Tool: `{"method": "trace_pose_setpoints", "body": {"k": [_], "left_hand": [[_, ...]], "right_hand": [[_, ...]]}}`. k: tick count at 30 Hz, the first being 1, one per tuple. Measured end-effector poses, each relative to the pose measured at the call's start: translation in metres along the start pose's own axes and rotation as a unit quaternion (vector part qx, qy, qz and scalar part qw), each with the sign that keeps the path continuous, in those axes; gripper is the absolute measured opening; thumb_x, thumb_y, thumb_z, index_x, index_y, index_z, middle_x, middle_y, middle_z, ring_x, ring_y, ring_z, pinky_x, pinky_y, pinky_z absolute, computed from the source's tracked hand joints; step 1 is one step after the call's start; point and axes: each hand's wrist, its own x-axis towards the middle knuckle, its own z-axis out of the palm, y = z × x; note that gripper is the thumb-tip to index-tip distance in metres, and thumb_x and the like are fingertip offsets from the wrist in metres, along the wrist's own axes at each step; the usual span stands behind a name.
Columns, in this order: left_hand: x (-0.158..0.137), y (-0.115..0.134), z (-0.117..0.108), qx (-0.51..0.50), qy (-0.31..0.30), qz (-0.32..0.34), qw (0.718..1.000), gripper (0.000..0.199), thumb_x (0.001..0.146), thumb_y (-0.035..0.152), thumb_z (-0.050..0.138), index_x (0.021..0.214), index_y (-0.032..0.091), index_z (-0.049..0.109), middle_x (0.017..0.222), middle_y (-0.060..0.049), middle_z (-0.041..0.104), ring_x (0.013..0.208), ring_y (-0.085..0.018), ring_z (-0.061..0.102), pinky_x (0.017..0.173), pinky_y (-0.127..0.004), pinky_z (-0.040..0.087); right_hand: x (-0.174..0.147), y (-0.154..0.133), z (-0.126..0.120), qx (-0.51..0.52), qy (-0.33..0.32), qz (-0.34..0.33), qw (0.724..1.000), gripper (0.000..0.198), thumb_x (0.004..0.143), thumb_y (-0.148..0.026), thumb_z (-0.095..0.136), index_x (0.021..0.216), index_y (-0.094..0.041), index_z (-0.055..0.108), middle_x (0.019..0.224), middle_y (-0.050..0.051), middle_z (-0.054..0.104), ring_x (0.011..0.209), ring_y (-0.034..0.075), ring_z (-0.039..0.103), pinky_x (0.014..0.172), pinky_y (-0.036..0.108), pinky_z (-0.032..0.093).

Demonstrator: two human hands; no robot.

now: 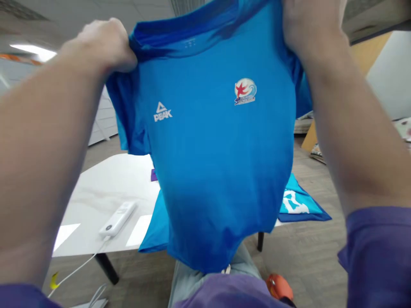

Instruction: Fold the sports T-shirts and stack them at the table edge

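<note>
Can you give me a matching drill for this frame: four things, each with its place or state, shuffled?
Things:
1. blue T-shirt
2. white power strip
3. left hand
4. folded turquoise garment

Places or states:
A. lies flat on the white table
B. grips the shirt's shoulder, fist shut
C. hangs in the air, front facing the camera
D. sits at the table's far edge, behind the shirt

Pairs: 1-C, 2-A, 3-B, 4-D

The right hand (310, 21) is running off the frame at twelve o'clock; the blue shirt (218, 162) is hiding most of the white table (105, 192).
</note>
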Motion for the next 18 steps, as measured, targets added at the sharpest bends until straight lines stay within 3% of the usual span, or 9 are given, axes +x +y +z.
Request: {"method": "trace_pose_setpoints", "body": {"k": [2, 3, 5, 8, 13, 16, 18], "left_hand": [[-0.014, -0.006, 0.004, -0.029, 0.037, -0.027, 0.999, 0.082, 0.098, 0.02, 0.083, 0.162, -0.012, 0.044, 0.166, -0.035, 0.058, 0.155, -0.058, 0.055, 0.124, -0.077, 0.05], [-0.019, -0.009, 0.005, -0.034, 0.053, -0.033, 0.997, 0.086, 0.101, 0.025, 0.081, 0.166, -0.01, 0.038, 0.168, -0.036, 0.055, 0.157, -0.056, 0.054, 0.126, -0.078, 0.046], [-0.024, -0.015, 0.007, -0.032, 0.071, -0.031, 0.996, 0.072, 0.111, 0.038, 0.067, 0.166, -0.001, 0.041, 0.171, -0.029, 0.055, 0.158, -0.047, 0.053, 0.132, -0.077, 0.04], [-0.028, -0.029, 0.008, -0.039, 0.091, -0.014, 0.995, 0.055, 0.119, 0.046, 0.045, 0.16, 0.011, 0.05, 0.173, -0.018, 0.055, 0.151, -0.038, 0.052, 0.134, -0.071, 0.035], [-0.035, -0.044, 0.008, -0.042, 0.111, 0.011, 0.993, 0.053, 0.118, 0.047, 0.044, 0.156, 0.012, 0.055, 0.171, -0.013, 0.057, 0.144, -0.03, 0.054, 0.132, -0.056, 0.036], [-0.045, -0.045, 0.023, -0.03, 0.077, 0.032, 0.996, 0.047, 0.118, 0.042, 0.043, 0.152, 0.015, 0.061, 0.166, -0.009, 0.062, 0.146, -0.025, 0.054, 0.128, -0.042, 0.036], [-0.056, -0.049, 0.043, -0.016, 0.035, 0.044, 0.998, 0.044, 0.116, 0.033, 0.042, 0.15, 0.016, 0.063, 0.164, -0.01, 0.064, 0.148, -0.025, 0.053, 0.128, -0.042, 0.034]], "right_hand": [[-0.009, 0.001, 0.013, -0.206, 0.076, -0.033, 0.975, 0.044, 0.12, -0.041, 0.053, 0.156, -0.022, 0.07, 0.163, 0.011, 0.067, 0.163, 0.054, 0.045, 0.121, 0.069, 0.043], [-0.012, 0.003, 0.019, -0.274, 0.091, -0.044, 0.956, 0.043, 0.121, -0.041, 0.054, 0.155, -0.021, 0.072, 0.154, 0.015, 0.072, 0.152, 0.053, 0.059, 0.118, 0.075, 0.045], [-0.014, 0.009, 0.029, -0.313, 0.068, -0.065, 0.945, 0.04, 0.122, -0.039, 0.054, 0.152, -0.02, 0.072, 0.142, 0.019, 0.077, 0.14, 0.05, 0.07, 0.112, 0.076, 0.052], [-0.01, 0.023, 0.039, -0.321, 0.057, -0.066, 0.943, 0.041, 0.123, -0.044, 0.052, 0.148, -0.019, 0.074, 0.136, 0.023, 0.078, 0.131, 0.044, 0.075, 0.107, 0.068, 0.058], [-0.013, 0.052, 0.062, -0.297, 0.042, -0.033, 0.953, 0.043, 0.123, -0.048, 0.05, 0.145, -0.02, 0.073, 0.126, 0.021, 0.081, 0.112, 0.034, 0.075, 0.102, 0.056, 0.057], [-0.033, 0.068, 0.101, -0.259, -0.009, 0.011, 0.966, 0.04, 0.123, -0.046, 0.046, 0.142, -0.021, 0.071, 0.124, 0.016, 0.081, 0.113, 0.031, 0.074, 0.105, 0.051, 0.057], [-0.053, 0.074, 0.136, -0.246, -0.066, 0.05, 0.966, 0.04, 0.122, -0.045, 0.043, 0.142, -0.023, 0.07, 0.129, 0.016, 0.08, 0.12, 0.035, 0.074, 0.107, 0.053, 0.057]]}}
